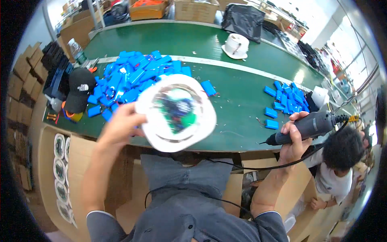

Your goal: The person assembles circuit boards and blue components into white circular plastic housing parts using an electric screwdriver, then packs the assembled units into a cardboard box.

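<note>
My left hand (123, 123) grips the left edge of a white rounded-square plastic housing (207, 113), lifted above the near edge of the bench. Inside its open face sits a green circuit board (187, 119) with dark parts, slightly smeared by motion. My right hand (296, 139) is wrapped round a dark grey electric screwdriver (316, 123). Its thin bit points left toward the housing, well apart from it. A black cable trails from the tool's yellow-collared end and across my front.
A large heap of blue battery packs (125, 76) covers the bench's left; a smaller pile (288, 97) lies right. Another white housing (237, 45) stands far off. A black cap (78, 90) and bottle (76, 51) sit left. Below is a carton (84, 161) of similar units. A co-worker (336, 173) is at right.
</note>
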Tool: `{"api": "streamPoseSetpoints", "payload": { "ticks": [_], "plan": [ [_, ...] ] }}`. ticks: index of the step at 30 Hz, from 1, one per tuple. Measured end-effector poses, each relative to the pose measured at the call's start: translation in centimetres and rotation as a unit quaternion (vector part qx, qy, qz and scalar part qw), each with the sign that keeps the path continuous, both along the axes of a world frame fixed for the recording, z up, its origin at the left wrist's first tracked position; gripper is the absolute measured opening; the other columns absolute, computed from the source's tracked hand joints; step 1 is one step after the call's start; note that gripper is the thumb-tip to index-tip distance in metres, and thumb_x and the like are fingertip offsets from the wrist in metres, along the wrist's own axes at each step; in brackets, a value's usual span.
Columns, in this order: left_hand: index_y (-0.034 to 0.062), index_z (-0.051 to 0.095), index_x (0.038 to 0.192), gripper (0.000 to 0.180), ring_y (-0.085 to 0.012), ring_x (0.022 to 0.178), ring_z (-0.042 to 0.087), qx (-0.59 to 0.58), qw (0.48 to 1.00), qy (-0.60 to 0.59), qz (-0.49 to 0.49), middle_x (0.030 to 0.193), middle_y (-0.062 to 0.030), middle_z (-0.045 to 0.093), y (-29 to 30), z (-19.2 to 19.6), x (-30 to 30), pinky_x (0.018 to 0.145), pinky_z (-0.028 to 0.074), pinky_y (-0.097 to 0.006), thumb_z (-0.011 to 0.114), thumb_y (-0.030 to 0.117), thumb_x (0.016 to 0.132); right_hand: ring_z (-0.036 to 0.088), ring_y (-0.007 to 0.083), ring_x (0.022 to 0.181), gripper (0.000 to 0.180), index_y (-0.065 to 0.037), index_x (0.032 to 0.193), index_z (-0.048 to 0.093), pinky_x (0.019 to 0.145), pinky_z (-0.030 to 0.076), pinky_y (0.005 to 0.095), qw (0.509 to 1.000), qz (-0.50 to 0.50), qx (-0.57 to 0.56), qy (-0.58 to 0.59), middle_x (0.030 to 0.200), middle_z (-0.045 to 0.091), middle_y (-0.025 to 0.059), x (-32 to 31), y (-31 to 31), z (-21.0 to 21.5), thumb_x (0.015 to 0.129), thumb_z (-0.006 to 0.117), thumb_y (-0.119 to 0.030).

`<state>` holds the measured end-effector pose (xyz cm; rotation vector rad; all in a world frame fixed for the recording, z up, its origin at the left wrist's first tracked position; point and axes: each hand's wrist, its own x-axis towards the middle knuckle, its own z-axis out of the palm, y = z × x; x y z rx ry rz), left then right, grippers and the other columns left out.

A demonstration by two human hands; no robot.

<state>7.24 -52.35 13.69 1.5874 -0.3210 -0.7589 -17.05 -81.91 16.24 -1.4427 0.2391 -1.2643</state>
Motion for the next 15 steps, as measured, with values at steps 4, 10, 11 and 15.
{"api": "streamPoseSetpoints", "payload": {
  "ticks": [4,10,11,15],
  "plan": [
    [-0.0026,0.059,0.096,0.022,-0.0159,0.079,0.062,-0.012,0.986,0.067,-0.154,0.089,-0.0078,0.061,-9.9,-1.9,-3.1,0.061,0.057,-0.031,0.059,0.008,0.076,0.051,0.0143,0.061,0.04,0.001,0.106,0.047,0.058,0.045,0.0281,0.999,-0.027,0.019,-0.002,0.088,0.053,0.0125,-2.1,0.7,0.6,0.068,0.059,-0.002],
    [-0.0029,0.059,0.089,0.019,-0.0159,0.076,0.062,0.064,0.976,0.024,-0.206,0.084,-0.0081,0.061,-13.7,-5.9,-1.5,0.058,0.057,-0.032,0.059,0.009,0.074,0.051,0.0158,0.06,0.044,0.0,0.107,0.047,0.056,0.045,0.0284,0.999,-0.002,0.046,0.013,0.086,0.053,0.0126,-2.6,1.1,1.3,0.065,0.059,0.002],
    [-0.0025,0.058,0.078,0.014,-0.013,0.07,0.059,0.055,0.984,0.025,-0.167,0.074,-0.0051,0.056,-13.6,-6.4,-1.0,0.051,0.057,-0.03,0.061,0.01,0.073,0.051,0.0158,0.06,0.044,0.0,0.107,0.047,0.056,0.045,0.0284,0.999,-0.003,0.048,0.011,0.086,0.053,0.0126,-2.1,1.0,1.4,0.065,0.059,0.002],
    [-0.0048,0.056,0.093,0.031,-0.0243,0.085,0.059,0.11,0.975,-0.135,-0.137,0.089,-0.0145,0.059,-12.7,-6.3,0.4,0.071,0.053,-0.038,0.065,0.018,0.074,0.05,0.0153,0.055,0.038,0.0,0.107,0.047,0.051,0.043,0.0264,0.987,0.125,0.087,-0.053,0.083,0.052,0.0125,0.9,1.0,1.2,0.07,0.057,0.0]
  ]
}}
